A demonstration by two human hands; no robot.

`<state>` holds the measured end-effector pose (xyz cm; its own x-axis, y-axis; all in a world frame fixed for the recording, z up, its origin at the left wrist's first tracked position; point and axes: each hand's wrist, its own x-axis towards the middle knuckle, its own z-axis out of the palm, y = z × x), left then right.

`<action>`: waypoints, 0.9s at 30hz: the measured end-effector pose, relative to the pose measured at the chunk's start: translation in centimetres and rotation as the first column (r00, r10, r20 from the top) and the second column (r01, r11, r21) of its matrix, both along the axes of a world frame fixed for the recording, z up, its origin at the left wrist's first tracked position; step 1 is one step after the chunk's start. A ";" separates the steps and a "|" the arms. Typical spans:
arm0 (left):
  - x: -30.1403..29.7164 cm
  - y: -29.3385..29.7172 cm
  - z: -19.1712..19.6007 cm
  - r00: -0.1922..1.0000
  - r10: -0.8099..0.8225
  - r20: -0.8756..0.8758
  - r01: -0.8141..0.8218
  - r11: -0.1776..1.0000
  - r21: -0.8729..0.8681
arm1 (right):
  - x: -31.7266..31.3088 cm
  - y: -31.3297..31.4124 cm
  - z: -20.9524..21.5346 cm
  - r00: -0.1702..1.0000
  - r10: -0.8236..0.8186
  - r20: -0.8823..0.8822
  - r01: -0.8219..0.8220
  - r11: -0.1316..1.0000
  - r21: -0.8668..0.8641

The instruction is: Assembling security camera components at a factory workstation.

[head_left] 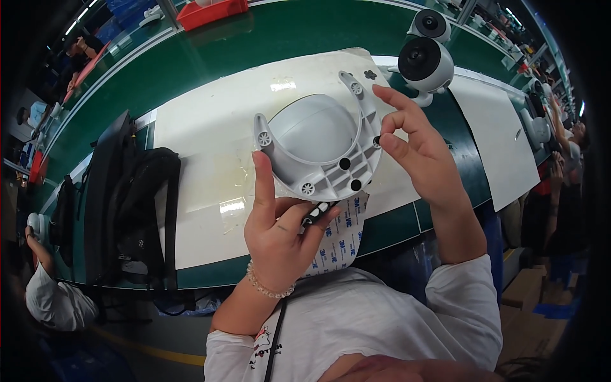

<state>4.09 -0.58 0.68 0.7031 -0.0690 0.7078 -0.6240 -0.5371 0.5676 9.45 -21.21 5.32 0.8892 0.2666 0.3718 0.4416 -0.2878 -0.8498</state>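
A white plastic housing (312, 130) with a smooth dome, two prongs and a ribbed base lies open side up in front of me. Two black round pads (344, 163) sit on its ribs. My left hand (280, 232) pinches a small black strip with white spots (316, 214) just below the housing, its index finger stretched against the housing's left side. At the right rim, the thumb and index finger of my right hand (410, 137) close on another small black pad (377, 141). Backing paper with blue print (344, 239) hangs below the left hand.
Under the housing, a cream board (210, 121) covers part of the green bench (261, 41). Two white ball-shaped cameras (428, 63) stand at the back right. A black bag (143, 197) lies on the left. Behind is a red bin (210, 13). Other people work along both sides.
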 end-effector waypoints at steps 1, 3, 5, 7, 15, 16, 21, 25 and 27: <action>0.0 0.0 0.0 1.000 -0.002 -0.009 0.001 1.000 -0.005 | -0.1 0.0 0.0 1.000 0.003 -0.031 -0.004 1.000 -0.020; 0.0 0.1 -0.1 1.000 0.007 0.004 -0.007 1.000 0.006 | -0.2 0.2 0.2 0.999 -0.036 0.037 0.039 0.995 -0.090; 0.0 0.0 0.0 1.000 0.004 0.017 -0.004 1.000 0.015 | -0.6 0.4 0.2 0.991 -0.080 0.108 0.097 0.983 -0.156; 0.0 -0.1 0.2 1.000 0.021 0.008 -0.022 1.000 0.016 | -0.9 0.6 -0.2 0.928 -0.123 0.352 0.230 0.932 -0.280; -0.4 0.1 0.1 0.999 -0.001 -0.035 -0.001 0.999 -0.045 | -3.1 0.1 -1.0 0.720 -0.082 0.689 0.450 0.811 -0.374; -0.5 0.1 0.0 0.998 -0.021 -0.059 0.016 0.996 -0.090 | -3.4 0.2 -1.0 0.753 -0.160 0.639 0.390 0.890 -0.237; -1.5 1.4 -0.5 0.965 -0.262 -0.004 0.257 0.952 -0.166 | -5.8 2.9 -1.7 0.819 0.205 0.535 -0.135 0.977 -0.167; -2.0 2.0 -0.6 0.938 -0.345 -0.038 0.337 0.931 -0.142 | -5.5 3.7 -1.9 0.869 0.360 0.341 -0.344 0.933 -0.106; -2.2 2.1 -0.4 0.877 -0.465 -0.118 0.423 0.866 -0.266 | -5.9 4.0 -2.1 0.937 0.286 0.202 -0.299 0.954 0.033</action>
